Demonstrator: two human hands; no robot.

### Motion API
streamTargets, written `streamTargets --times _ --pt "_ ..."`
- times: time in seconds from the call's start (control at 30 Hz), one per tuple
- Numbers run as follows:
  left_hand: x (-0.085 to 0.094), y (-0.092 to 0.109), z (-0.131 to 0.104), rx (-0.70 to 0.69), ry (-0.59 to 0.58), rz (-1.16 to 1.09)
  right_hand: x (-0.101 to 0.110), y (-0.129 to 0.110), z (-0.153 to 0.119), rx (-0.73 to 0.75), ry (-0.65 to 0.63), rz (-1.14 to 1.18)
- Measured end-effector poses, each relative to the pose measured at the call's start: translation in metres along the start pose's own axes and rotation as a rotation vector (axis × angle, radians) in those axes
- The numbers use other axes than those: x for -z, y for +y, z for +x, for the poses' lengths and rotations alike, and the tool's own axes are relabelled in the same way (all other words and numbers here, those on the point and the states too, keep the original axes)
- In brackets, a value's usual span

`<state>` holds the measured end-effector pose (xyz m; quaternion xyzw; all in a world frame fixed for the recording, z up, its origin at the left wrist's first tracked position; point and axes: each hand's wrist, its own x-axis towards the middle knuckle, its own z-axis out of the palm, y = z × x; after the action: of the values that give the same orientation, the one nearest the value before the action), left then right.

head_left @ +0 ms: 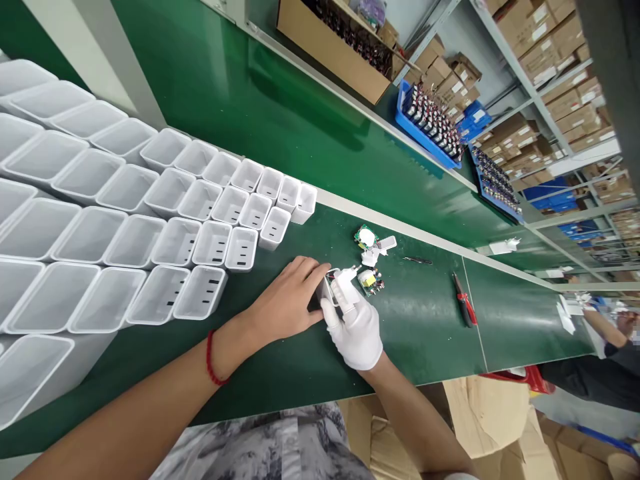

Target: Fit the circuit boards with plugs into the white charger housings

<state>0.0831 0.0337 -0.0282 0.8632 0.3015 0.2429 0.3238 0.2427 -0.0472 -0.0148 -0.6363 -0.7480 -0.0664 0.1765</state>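
Observation:
My left hand, bare and with a red cord at the wrist, is closed around a white plastic housing whose open end faces right. A little circuitry seems to show inside that opening. My right hand, in a white glove, pinches a white plug piece right at the housing's mouth. Whether the two parts touch is hidden by the fingers. Just beyond them lie a circuit board with a yellow part, another green board with a white disc and small white plug pieces.
Rows of open white housings fill the bench's left side. A thin black tool and red-handled pliers lie to the right. Blue trays of parts and a cardboard box stand behind a ledge. Another person's arm shows far right.

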Motion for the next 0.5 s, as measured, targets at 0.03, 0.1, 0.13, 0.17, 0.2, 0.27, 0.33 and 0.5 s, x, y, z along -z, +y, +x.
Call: streamTargets --times 0.03,0.1,0.13,0.17,0.2,0.27,0.33,0.5 --pt "0.003 0.0 0.0 -0.009 0.001 -0.026 0.004 0.001 0.001 0.004 0.029 0.013" --pt "0.008 -0.001 -0.001 -0.013 0.026 -0.094 0.018 0.003 0.004 -0.001 0.102 0.002" --pt "0.01 -0.001 -0.001 -0.006 0.056 -0.14 0.026 0.003 0.004 -0.015 0.149 -0.019" --pt "0.012 -0.002 -0.001 0.007 0.1 -0.191 0.035 0.003 0.004 -0.029 0.198 -0.04" --pt "0.013 -0.002 -0.002 0.024 0.151 -0.241 0.041 0.002 0.004 -0.036 0.247 -0.051" --pt "0.014 -0.004 -0.002 0.058 0.256 -0.314 0.045 -0.001 0.002 -0.028 0.291 -0.034" --pt "0.012 -0.004 -0.003 0.089 0.34 -0.332 0.035 -0.003 -0.002 0.013 0.256 -0.019" --pt "0.008 -0.004 -0.001 0.142 0.363 -0.281 -0.002 -0.002 -0.013 0.022 0.004 -0.022"
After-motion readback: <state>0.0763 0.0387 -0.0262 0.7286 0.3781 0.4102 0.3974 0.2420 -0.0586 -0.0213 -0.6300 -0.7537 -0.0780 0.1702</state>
